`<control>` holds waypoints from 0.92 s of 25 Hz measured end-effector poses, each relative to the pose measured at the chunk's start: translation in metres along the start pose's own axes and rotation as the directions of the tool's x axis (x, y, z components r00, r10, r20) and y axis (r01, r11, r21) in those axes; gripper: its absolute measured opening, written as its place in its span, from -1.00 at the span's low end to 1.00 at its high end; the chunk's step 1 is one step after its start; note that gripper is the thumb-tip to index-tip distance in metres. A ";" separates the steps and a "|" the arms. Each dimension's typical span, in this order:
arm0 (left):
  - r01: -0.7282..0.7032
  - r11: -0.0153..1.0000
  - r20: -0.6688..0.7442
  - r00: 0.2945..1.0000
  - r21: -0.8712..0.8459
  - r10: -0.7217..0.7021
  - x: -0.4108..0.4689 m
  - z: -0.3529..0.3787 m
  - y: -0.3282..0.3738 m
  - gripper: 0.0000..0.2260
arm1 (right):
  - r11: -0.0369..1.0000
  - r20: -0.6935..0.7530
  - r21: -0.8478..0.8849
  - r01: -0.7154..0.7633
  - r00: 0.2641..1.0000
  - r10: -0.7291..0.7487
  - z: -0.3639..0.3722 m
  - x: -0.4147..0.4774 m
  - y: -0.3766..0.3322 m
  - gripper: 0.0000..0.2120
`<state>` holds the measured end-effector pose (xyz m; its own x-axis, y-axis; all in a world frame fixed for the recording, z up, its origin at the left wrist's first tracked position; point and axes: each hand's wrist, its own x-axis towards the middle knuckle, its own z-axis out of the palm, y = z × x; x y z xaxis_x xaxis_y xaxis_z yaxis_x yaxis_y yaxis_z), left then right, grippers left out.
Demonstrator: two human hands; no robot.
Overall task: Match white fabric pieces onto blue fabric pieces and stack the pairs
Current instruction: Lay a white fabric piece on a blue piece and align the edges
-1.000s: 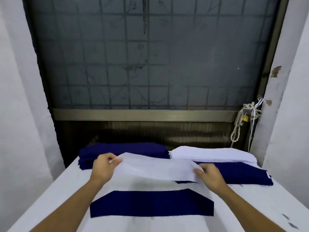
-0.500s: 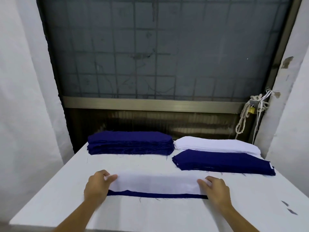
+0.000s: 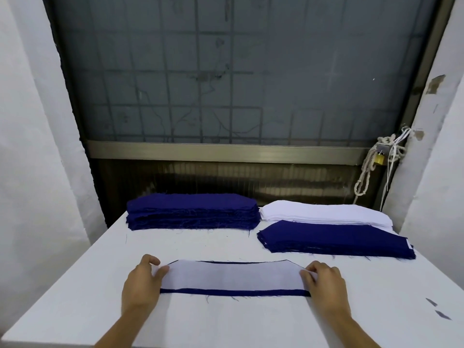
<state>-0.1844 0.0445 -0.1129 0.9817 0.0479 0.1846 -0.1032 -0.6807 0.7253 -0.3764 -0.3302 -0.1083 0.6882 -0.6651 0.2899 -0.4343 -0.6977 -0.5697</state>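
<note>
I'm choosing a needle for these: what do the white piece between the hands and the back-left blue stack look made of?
White piece: thin, sheer matte fabric, perhaps interfacing; the blue below tints it. Blue stack: matte woven cloth, likely; loose threads fray from its cut edges.

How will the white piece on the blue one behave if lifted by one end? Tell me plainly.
Probably floppy: the white piece lies flat and thin, the blue piece showing through it faintly. Likely very light, so it may slide off line; the left hand and right hand sit at its ends.
</note>
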 end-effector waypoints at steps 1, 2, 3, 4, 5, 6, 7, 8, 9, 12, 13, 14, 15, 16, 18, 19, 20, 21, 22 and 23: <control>-0.004 1.000 0.000 1.000 -0.005 0.004 0.000 0.001 0.000 -0.84 | 1.000 -0.004 0.008 -0.001 1.000 0.001 -0.001 0.000 0.000 -0.80; -0.009 1.000 0.001 1.000 -0.010 0.009 0.000 0.001 0.000 -0.85 | 1.000 -0.006 0.014 -0.001 1.000 0.001 -0.001 0.000 0.000 -0.82; -0.012 1.000 -0.002 1.000 -0.016 0.012 0.001 0.001 0.000 -0.86 | 1.000 -0.005 0.017 0.000 1.000 0.000 -0.002 0.001 0.000 -0.85; -0.015 1.000 -0.006 1.000 -0.021 0.015 0.001 0.001 0.000 -0.86 | 1.000 -0.004 0.017 -0.001 1.000 0.001 -0.002 0.001 0.000 -0.88; -0.018 0.999 -0.011 1.000 -0.027 0.018 0.001 0.001 -0.001 -0.87 | 1.000 -0.006 0.014 -0.004 1.000 0.004 -0.002 0.001 0.000 -0.92; -0.021 0.999 -0.016 1.000 -0.035 0.020 0.001 0.001 -0.002 -0.88 | 1.000 -0.009 0.013 -0.007 1.000 0.007 -0.003 0.001 -0.001 -0.95; -0.024 0.999 -0.019 1.000 -0.044 0.023 0.001 0.001 -0.002 -0.88 | 1.000 -0.015 0.017 -0.012 1.000 0.012 -0.003 0.000 -0.001 -0.95; -0.024 0.998 -0.021 1.000 -0.056 0.023 0.001 0.001 -0.002 -0.89 | 0.999 -0.020 0.029 -0.018 1.000 0.018 -0.003 0.001 -0.002 -0.93; -0.021 0.997 -0.021 1.000 -0.067 0.020 0.002 0.001 -0.003 -0.89 | 0.999 -0.027 0.045 -0.023 0.999 0.024 -0.004 0.001 -0.002 -0.90; -0.015 0.997 -0.027 1.000 -0.072 0.013 0.003 0.001 -0.004 -0.88 | 0.996 -0.049 0.082 -0.026 0.998 0.030 -0.005 0.000 -0.002 -0.82; -0.013 0.997 -0.032 0.999 -0.073 0.011 0.003 0.001 -0.003 -0.88 | 0.996 -0.055 0.087 -0.030 0.998 0.035 -0.005 0.001 -0.001 -0.80; -0.018 0.997 -0.039 0.999 -0.078 0.015 0.002 0.001 -0.002 -0.87 | 0.996 -0.057 0.087 -0.034 0.998 0.039 -0.005 0.001 -0.001 -0.79; -0.032 0.997 -0.047 0.998 -0.076 0.029 0.001 0.002 -0.001 -0.85 | 0.996 -0.057 0.086 -0.034 0.998 0.039 -0.005 0.001 -0.001 -0.78; -0.055 0.997 -0.059 0.997 -0.058 0.051 0.000 0.002 -0.001 -0.84 | 0.996 -0.052 0.086 -0.035 0.998 0.039 -0.004 0.001 -0.001 -0.78; -0.085 0.996 -0.099 0.991 0.027 0.087 0.000 0.002 0.000 -0.81 | 0.995 -0.032 0.085 -0.047 0.998 0.050 -0.005 0.004 -0.001 -0.78; -0.094 0.993 -0.125 0.987 0.074 0.102 0.001 0.002 0.002 -0.80 | 0.994 -0.021 0.090 -0.057 0.998 0.059 -0.006 0.007 -0.001 -0.79; -0.110 0.988 -0.148 0.981 0.107 0.125 0.003 0.002 0.006 -0.79 | 0.993 -0.014 0.101 -0.062 0.998 0.064 -0.007 0.011 -0.001 -0.81; -0.138 0.983 -0.159 0.975 0.119 0.157 0.006 0.003 0.014 -0.79 | 0.991 -0.013 0.115 -0.063 0.998 0.065 -0.009 0.017 -0.001 -0.83; -0.175 0.978 -0.153 0.970 0.110 0.191 0.010 0.004 0.025 -0.80 | 0.990 -0.016 0.125 -0.062 0.998 0.065 -0.012 0.026 -0.002 -0.84; -0.216 0.973 -0.129 0.966 0.085 0.225 0.015 0.007 0.038 -0.80 | 0.990 -0.022 0.128 -0.057 0.998 0.060 -0.016 0.035 -0.004 -0.86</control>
<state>-0.1726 0.0143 -0.0869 0.9042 -0.0131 0.4269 -0.2984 -0.7345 0.6095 -0.3598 -0.3552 -0.0839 0.6479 -0.7116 0.2719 -0.3946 -0.6188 -0.6792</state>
